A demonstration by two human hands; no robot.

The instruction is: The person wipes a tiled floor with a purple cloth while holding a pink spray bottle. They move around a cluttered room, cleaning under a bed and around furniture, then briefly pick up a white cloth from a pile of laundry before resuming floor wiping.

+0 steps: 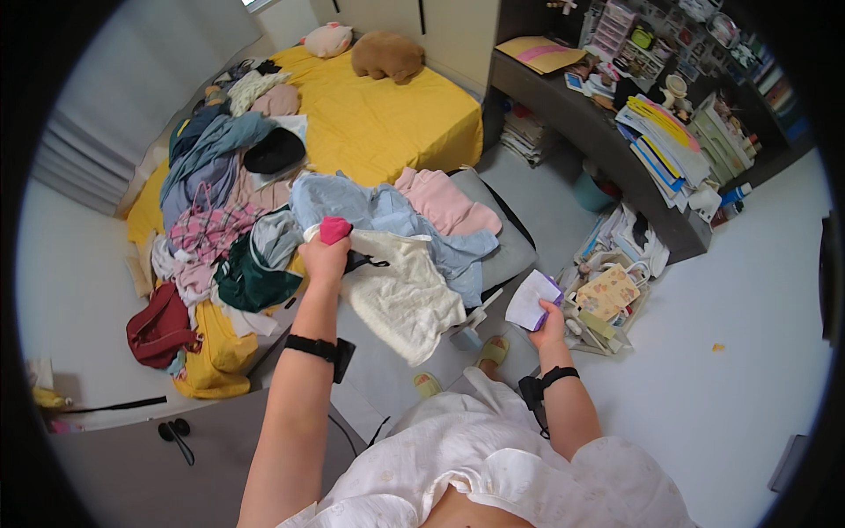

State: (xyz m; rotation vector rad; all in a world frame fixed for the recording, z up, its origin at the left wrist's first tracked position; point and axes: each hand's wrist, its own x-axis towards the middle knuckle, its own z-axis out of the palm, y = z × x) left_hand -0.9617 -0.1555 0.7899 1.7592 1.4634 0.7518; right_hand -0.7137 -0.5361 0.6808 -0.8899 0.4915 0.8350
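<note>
My left hand (323, 261) reaches over the clothes, closed around a bright pink cloth (335, 230). Beside it, a fluffy white cloth (396, 300) hangs down; whether the same hand also holds it is hard to tell. A black strap (370, 261) shows between the hand and that cloth. Behind lie a light blue garment (376, 204) and a folded pink garment (449, 201), the pink one on a grey cushioned seat (511, 251). On the right, my right hand (550, 325) grips a white and purple soft packet (531, 300), thumb on its white face.
A yellow-sheeted bed (396, 125) bears heaped clothes (218, 165), a black cap (274, 150) and plush toys (388, 56). At the right stand a cluttered dark desk (594, 138) and a floor box (627, 327) of odds and ends. A grey door (198, 475) is at lower left.
</note>
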